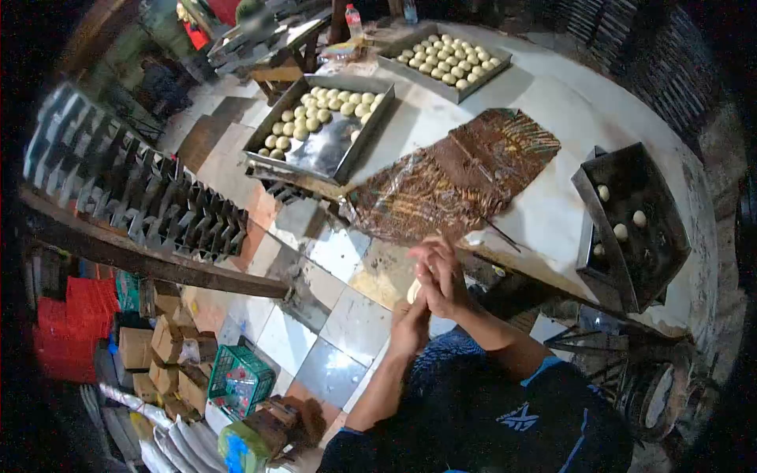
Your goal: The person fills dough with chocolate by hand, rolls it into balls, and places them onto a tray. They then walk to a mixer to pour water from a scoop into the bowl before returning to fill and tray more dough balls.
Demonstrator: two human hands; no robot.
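Note:
In front of my body, both hands are together around a pale piece of dough [413, 291], which is mostly hidden between them. My left hand [410, 325] cups it from below with its fingers closed. Above it, my right hand [441, 277] presses on the dough with its fingers bent over. Just beyond my hands, a dark brown paste [418, 193] is spread on a sheet on the table [544, 236]. A thin dark stick [501, 235] lies at the near edge of the paste.
Two metal trays of dough balls, one nearer [319, 169] and one farther [505, 63], sit at the back. At right, a dark tray [662, 229] holds several balls. Metal racks [150, 185] stand left; a green basket [260, 378] and cardboard boxes [167, 339] are on the floor.

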